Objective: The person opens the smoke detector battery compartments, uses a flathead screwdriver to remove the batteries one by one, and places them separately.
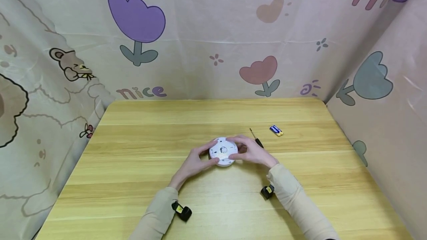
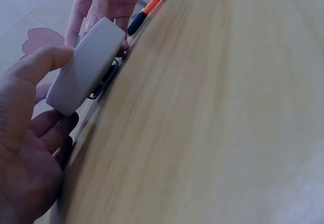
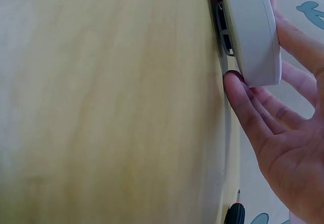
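Observation:
A round white plastic device (image 1: pixel 222 152), with small dark marks and a ring at its centre, is held between both hands near the middle of the table. My left hand (image 1: pixel 197 161) grips its left rim, thumb at the near side and fingers at the far side. On the opposite rim, my right hand (image 1: pixel 251 152) holds it with thumb and fingers. In the left wrist view the smooth side wall of the device (image 2: pixel 86 67) shows, and a dark part with a thin frame juts from its table-facing side. The right wrist view shows that dark part too.
Just beyond the right hand lies a small screwdriver (image 1: pixel 258 143) with a black and orange handle. Blue batteries (image 1: pixel 276 130) lie farther right. Black cameras (image 1: pixel 182 211) sit at the wrists. A patterned cloth (image 1: pixel 200 17) hangs behind the wooden table (image 1: pixel 140 140).

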### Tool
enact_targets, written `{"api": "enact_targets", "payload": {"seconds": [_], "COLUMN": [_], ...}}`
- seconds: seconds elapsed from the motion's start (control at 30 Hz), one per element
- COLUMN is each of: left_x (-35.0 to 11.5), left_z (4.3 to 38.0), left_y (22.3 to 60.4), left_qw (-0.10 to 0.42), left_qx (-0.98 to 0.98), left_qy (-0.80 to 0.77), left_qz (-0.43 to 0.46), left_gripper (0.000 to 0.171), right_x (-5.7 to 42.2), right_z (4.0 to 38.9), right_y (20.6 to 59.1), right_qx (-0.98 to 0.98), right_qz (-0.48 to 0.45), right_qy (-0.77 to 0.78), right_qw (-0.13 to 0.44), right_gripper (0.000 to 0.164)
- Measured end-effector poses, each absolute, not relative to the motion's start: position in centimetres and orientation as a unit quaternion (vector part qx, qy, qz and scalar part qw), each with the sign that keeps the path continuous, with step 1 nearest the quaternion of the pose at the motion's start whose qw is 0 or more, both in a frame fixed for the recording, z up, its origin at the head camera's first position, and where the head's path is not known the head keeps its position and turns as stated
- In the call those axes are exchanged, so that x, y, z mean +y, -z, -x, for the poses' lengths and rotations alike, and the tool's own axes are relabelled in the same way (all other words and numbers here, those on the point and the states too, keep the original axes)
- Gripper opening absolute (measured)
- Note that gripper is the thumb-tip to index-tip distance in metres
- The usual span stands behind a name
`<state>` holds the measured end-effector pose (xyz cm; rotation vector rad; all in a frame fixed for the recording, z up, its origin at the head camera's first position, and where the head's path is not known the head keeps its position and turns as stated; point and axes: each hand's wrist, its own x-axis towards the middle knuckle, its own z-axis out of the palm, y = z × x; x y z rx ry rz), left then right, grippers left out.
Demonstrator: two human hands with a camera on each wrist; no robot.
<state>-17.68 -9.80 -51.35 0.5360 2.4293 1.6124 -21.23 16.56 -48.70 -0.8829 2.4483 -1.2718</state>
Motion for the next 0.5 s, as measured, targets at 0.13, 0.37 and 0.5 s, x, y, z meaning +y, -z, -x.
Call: {"api": "enact_targets", "payload": {"seconds": [0.13,0.37,0.5], "left_x": [-9.74,-9.53,-9.37], "left_z": [17.74,17.78,17.72], "left_y": [51.46,51.54,51.34], "left_qw": [0.082,0.077,0.07], "left_qx": [0.818,0.836,0.834], "left_qy": [-0.541,-0.515,-0.524], "left_qz": [-0.179,-0.173,-0.16], "left_gripper": [0.065,0.07,0.07], "right_x": [16.57,16.9,17.02], "right_z": [21.37,21.57,21.54], "right_y": [48.81,49.17,49.13], "right_qx": [0.837,0.835,0.828], "right_qz": [0.302,0.296,0.3], "right_qy": [0.439,0.44,0.444], "right_qw": [0.13,0.148,0.165], "right_gripper": [0.068,0.076,0.085]}}
